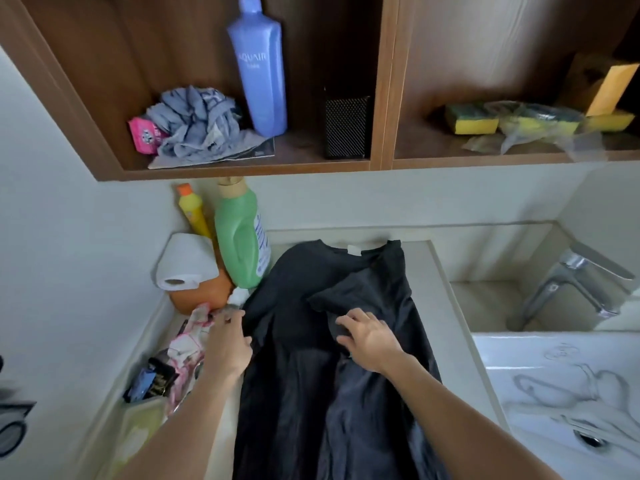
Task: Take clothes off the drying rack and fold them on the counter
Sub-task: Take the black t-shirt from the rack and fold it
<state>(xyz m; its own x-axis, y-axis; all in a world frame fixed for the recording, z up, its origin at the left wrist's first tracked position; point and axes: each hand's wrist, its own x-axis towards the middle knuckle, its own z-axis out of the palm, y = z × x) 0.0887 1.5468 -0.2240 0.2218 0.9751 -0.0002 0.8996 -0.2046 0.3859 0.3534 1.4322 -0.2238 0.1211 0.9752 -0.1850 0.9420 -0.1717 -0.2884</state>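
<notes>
Shirt, dark and short-sleeved, lies flat down the middle of the frame on the pale desk, collar toward the wall, its right sleeve folded inward across the chest. The right hand rests on that folded sleeve with fingers spread and flat. The left hand sits at the shirt's left edge with fingers curled; whether it pinches the fabric cannot be told. At centre left, just beside the shirt's shoulder, stand a green bottle and a yellow bottle, with a paper roll lying next to them. At right are a faucet and a white sink. A blue bottle stands on the shelf above.
</notes>
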